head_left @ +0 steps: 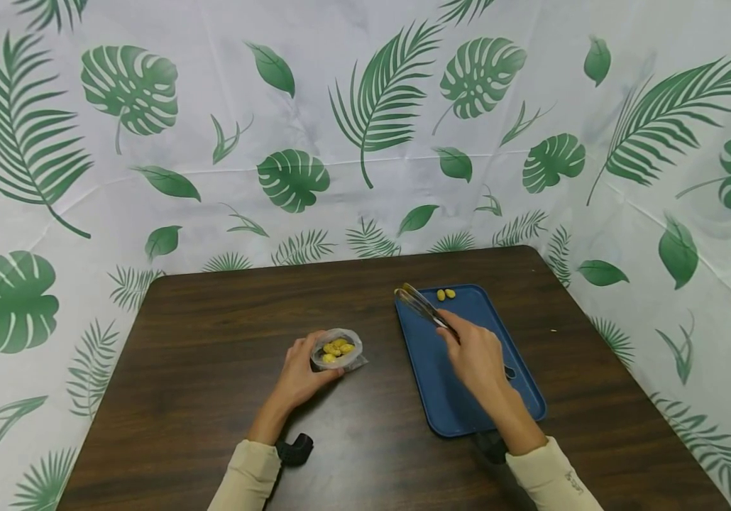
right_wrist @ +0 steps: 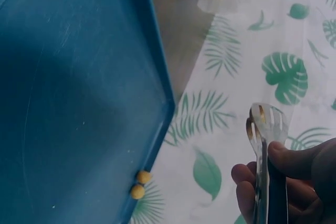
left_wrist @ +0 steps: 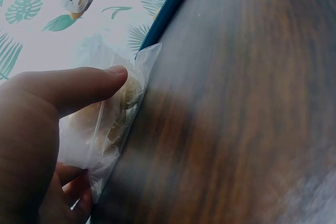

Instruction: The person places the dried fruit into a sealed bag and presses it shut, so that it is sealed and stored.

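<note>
My left hand (head_left: 301,372) holds a clear plastic bag (left_wrist: 100,140) around its side, thumb on one face and fingers on the other. The bag's mouth faces up, and several small yellow oval pieces (head_left: 338,348) lie inside. In my right hand (head_left: 477,355) is a pair of metal tongs (right_wrist: 264,166), gripped between thumb and fingers. Their slotted ends reach past the left edge of the blue tray (head_left: 436,390). A yellow piece (left_wrist: 77,15) shows at the tong tips. Two more yellow pieces (right_wrist: 140,183) sit at the tray's far end.
The dark wooden table (head_left: 212,341) carries the bag on the left and the tray on the right. A leaf-patterned white sheet (head_left: 212,106) hangs behind the table and along its right side.
</note>
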The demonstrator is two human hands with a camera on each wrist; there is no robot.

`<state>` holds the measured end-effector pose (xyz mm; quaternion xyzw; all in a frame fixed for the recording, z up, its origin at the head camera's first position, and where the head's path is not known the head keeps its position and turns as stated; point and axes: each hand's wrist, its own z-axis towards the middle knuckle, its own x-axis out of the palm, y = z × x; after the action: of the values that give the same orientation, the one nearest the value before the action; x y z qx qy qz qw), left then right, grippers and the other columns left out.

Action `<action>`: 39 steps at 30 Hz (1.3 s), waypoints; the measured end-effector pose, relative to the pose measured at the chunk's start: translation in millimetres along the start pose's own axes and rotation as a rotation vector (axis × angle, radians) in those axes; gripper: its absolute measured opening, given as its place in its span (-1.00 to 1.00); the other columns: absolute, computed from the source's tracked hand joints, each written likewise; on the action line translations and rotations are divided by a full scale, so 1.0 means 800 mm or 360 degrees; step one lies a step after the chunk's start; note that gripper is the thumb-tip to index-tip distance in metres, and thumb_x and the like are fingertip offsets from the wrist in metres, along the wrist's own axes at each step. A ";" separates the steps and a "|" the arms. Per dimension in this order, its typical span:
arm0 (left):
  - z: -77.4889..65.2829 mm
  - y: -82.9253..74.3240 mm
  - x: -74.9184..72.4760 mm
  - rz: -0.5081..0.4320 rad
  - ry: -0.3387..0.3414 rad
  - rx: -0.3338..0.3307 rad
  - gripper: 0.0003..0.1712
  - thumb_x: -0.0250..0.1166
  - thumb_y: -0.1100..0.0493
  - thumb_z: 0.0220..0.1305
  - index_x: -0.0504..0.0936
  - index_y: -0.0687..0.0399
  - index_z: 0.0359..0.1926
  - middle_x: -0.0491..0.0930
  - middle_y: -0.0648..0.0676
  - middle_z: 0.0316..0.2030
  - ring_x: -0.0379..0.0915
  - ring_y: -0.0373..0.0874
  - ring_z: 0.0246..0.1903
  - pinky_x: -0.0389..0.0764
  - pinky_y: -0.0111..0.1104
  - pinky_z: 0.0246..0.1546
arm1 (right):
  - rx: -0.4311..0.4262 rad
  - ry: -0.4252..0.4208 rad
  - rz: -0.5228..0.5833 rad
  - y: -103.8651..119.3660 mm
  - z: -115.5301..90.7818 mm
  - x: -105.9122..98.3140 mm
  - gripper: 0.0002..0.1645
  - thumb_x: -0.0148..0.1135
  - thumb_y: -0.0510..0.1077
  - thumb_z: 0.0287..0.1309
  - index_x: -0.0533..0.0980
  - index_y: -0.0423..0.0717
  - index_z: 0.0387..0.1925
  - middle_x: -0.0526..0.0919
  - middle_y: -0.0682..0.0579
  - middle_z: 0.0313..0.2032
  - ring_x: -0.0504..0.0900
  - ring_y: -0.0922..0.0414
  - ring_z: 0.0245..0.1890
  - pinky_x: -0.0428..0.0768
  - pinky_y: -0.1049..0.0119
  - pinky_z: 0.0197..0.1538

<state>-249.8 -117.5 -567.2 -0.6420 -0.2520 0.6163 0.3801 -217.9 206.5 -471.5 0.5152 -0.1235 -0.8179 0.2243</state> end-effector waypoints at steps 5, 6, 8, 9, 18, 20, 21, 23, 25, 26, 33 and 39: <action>0.000 0.000 0.000 -0.0001 0.0000 0.0000 -0.08 0.58 -0.08 0.08 0.40 -0.17 0.44 0.45 0.23 0.29 0.29 0.23 0.28 0.39 0.22 0.22 | -0.0015 0.0003 0.0007 0.004 -0.002 0.001 -0.57 0.38 -0.16 0.30 0.66 -0.08 0.19 0.83 -0.13 -0.20 0.42 0.20 -0.66 0.38 0.23 -0.48; 0.000 0.000 0.000 -0.0003 0.0001 -0.0002 -0.08 0.58 -0.08 0.08 0.40 -0.17 0.44 0.45 0.23 0.29 0.29 0.24 0.28 0.38 0.22 0.22 | -0.0014 0.0009 0.0009 0.004 -0.002 0.001 -0.57 0.38 -0.16 0.31 0.66 -0.07 0.19 0.83 -0.13 -0.20 0.41 0.21 -0.66 0.37 0.24 -0.49; 0.000 0.001 0.000 -0.0003 0.0000 -0.0001 -0.09 0.59 -0.08 0.08 0.40 -0.17 0.44 0.45 0.23 0.30 0.29 0.24 0.28 0.38 0.22 0.22 | -0.0016 0.0016 0.0006 0.005 -0.003 0.001 -0.57 0.38 -0.16 0.31 0.66 -0.07 0.19 0.83 -0.12 -0.21 0.38 0.23 -0.68 0.34 0.26 -0.50; 0.000 0.001 0.000 -0.0003 0.0000 0.0001 -0.08 0.59 -0.08 0.08 0.40 -0.17 0.44 0.45 0.23 0.29 0.29 0.24 0.28 0.38 0.22 0.22 | -0.0015 0.0021 0.0005 0.005 -0.003 0.000 -0.57 0.38 -0.16 0.31 0.66 -0.06 0.20 0.83 -0.12 -0.22 0.36 0.23 -0.68 0.33 0.27 -0.51; 0.001 0.002 0.001 0.0017 -0.0016 0.0045 -0.08 0.59 -0.09 0.06 0.41 -0.10 0.43 0.47 0.25 0.27 0.32 0.23 0.24 0.39 0.21 0.19 | -0.0039 0.0056 0.0026 0.007 -0.003 -0.001 -0.57 0.41 -0.16 0.28 0.67 -0.05 0.18 0.83 -0.12 -0.21 0.34 0.23 -0.69 0.31 0.29 -0.54; 0.001 0.002 0.000 0.0014 -0.0008 0.0038 -0.08 0.59 -0.08 0.06 0.41 -0.12 0.43 0.47 0.25 0.27 0.32 0.22 0.24 0.38 0.21 0.20 | -0.0049 0.0066 0.0025 0.007 -0.003 -0.001 -0.56 0.41 -0.16 0.27 0.67 -0.05 0.18 0.83 -0.12 -0.20 0.37 0.22 -0.67 0.34 0.28 -0.52; 0.001 0.002 0.000 0.0012 -0.0008 0.0035 -0.08 0.59 -0.08 0.06 0.40 -0.12 0.43 0.47 0.24 0.27 0.31 0.22 0.24 0.38 0.21 0.20 | -0.0053 0.0073 0.0025 0.008 -0.003 -0.001 -0.56 0.41 -0.16 0.27 0.67 -0.04 0.18 0.83 -0.12 -0.19 0.39 0.22 -0.66 0.35 0.27 -0.51; 0.000 0.001 0.000 0.0011 -0.0007 0.0031 -0.08 0.59 -0.08 0.07 0.41 -0.13 0.43 0.47 0.24 0.27 0.31 0.22 0.24 0.38 0.21 0.19 | -0.0055 0.0091 0.0024 0.008 -0.003 0.000 -0.56 0.41 -0.16 0.27 0.67 -0.04 0.19 0.83 -0.12 -0.18 0.40 0.21 -0.65 0.37 0.27 -0.49; 0.000 0.001 0.000 0.0001 -0.0004 0.0024 -0.08 0.59 -0.08 0.06 0.41 -0.15 0.43 0.47 0.24 0.27 0.30 0.23 0.25 0.38 0.21 0.21 | -0.0055 0.0106 0.0017 0.009 -0.003 0.000 -0.56 0.41 -0.15 0.28 0.66 -0.03 0.19 0.83 -0.11 -0.17 0.41 0.21 -0.64 0.37 0.27 -0.48; 0.000 0.001 0.000 0.0000 -0.0006 0.0026 -0.09 0.59 -0.08 0.06 0.41 -0.15 0.43 0.48 0.24 0.27 0.31 0.23 0.25 0.38 0.22 0.20 | -0.0052 0.0110 0.0015 0.010 -0.003 0.000 -0.56 0.41 -0.15 0.28 0.66 -0.03 0.19 0.83 -0.11 -0.17 0.40 0.21 -0.64 0.37 0.27 -0.48; 0.001 0.001 0.000 0.0004 -0.0009 0.0036 -0.08 0.59 -0.08 0.06 0.41 -0.13 0.43 0.47 0.24 0.27 0.31 0.23 0.24 0.39 0.22 0.19 | -0.0046 0.0125 0.0031 0.019 -0.004 0.000 -0.55 0.39 -0.15 0.30 0.65 -0.04 0.21 0.83 -0.10 -0.19 0.36 0.24 -0.68 0.32 0.31 -0.54; 0.001 0.001 -0.001 -0.0004 -0.0004 0.0008 -0.09 0.59 -0.07 0.07 0.41 -0.17 0.43 0.46 0.23 0.28 0.29 0.23 0.27 0.37 0.20 0.23 | -0.0051 0.0152 0.0051 0.024 -0.006 0.001 -0.54 0.39 -0.14 0.30 0.65 -0.03 0.22 0.83 -0.09 -0.17 0.33 0.26 -0.70 0.30 0.34 -0.56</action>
<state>-250.4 -118.4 -567.4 -0.6399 -0.2519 0.6173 0.3821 -209.4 189.1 -466.0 0.5480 -0.1078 -0.7905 0.2512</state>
